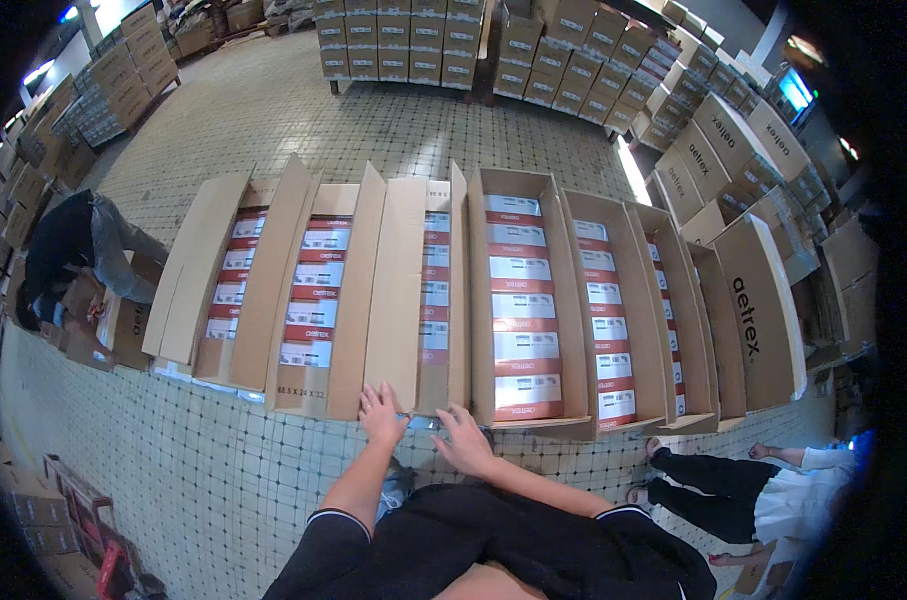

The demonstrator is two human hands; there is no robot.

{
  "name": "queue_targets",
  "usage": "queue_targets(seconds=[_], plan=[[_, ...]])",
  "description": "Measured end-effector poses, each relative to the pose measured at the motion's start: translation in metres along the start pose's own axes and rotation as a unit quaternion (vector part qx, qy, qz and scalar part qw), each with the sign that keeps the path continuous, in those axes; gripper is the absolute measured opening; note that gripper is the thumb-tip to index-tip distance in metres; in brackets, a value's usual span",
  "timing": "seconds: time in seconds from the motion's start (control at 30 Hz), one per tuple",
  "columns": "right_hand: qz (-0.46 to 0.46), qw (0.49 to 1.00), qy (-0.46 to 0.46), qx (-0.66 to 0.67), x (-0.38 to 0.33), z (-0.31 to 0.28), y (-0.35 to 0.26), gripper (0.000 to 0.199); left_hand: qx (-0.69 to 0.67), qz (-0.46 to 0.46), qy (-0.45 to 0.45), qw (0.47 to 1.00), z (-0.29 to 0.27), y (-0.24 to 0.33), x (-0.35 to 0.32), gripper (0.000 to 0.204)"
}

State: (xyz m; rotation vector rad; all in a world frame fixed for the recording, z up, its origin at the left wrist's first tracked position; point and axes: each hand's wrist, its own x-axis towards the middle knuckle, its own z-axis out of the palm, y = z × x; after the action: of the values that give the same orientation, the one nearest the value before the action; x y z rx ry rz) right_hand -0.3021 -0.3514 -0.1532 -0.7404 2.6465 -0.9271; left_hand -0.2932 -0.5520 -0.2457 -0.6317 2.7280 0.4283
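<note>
Black shirt fabric (pixel 453 540) lies nearest the camera, with two bare forearms reaching forward from it. Both hands are spread, pinching nothing that shows: the left hand (pixel 381 415) rests on the near end of a left flap (pixel 393 300), while the right hand (pixel 463 442) is at the near end of the same long corrugated carton (pixel 431 388); whether its fingertips touch the cardboard, I cannot tell. That carton is directly ahead, its long axis running away from the body, its near end toward the person. Its left flap lies flat over part of the top, leaving a strip of red-and-white boxes (pixel 435 285) in view; the right flap (pixel 459 280) stands up.

Closing the flaps looks like the step in hand; the next move would call for pressing the left flap level while bringing the right flap down.

More open cartons (pixel 480 290) line up alongside. Beyond, stacked cartons (pixel 398 45) edge the tiled floor (pixel 253 100). One co-worker (pixel 63 245) bends at far left; another (pixel 718 495) is at lower right.
</note>
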Motion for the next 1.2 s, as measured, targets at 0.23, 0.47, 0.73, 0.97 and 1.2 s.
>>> queue_targets(seconds=[0.23,0.47,0.73,0.97,1.2], plan=[[0.197,0.970,-0.019,-0.141,0.049,0.035,0.003,0.074,-0.063,0.105,0.024,0.992,0.008,-0.037,0.009,0.086],[0.200,0.958,-0.023,-0.202,0.047,0.016,0.027,0.038,-0.260,0.045,0.053,0.963,-0.007,-0.056,0.011,0.050],[0.085,0.969,-0.080,-0.219,0.071,-0.033,0.049,0.024,-0.281,0.088,0.113,0.949,-0.059,-0.049,0.025,0.026],[-0.043,0.976,0.124,-0.171,0.222,-0.177,0.040,0.029,-0.059,0.101,0.215,0.970,-0.222,0.019,0.127,0.044],[0.081,0.990,0.076,-0.089,0.304,-0.245,0.016,0.025,-0.046,0.084,0.241,0.966,-0.293,0.067,0.195,0.043]])
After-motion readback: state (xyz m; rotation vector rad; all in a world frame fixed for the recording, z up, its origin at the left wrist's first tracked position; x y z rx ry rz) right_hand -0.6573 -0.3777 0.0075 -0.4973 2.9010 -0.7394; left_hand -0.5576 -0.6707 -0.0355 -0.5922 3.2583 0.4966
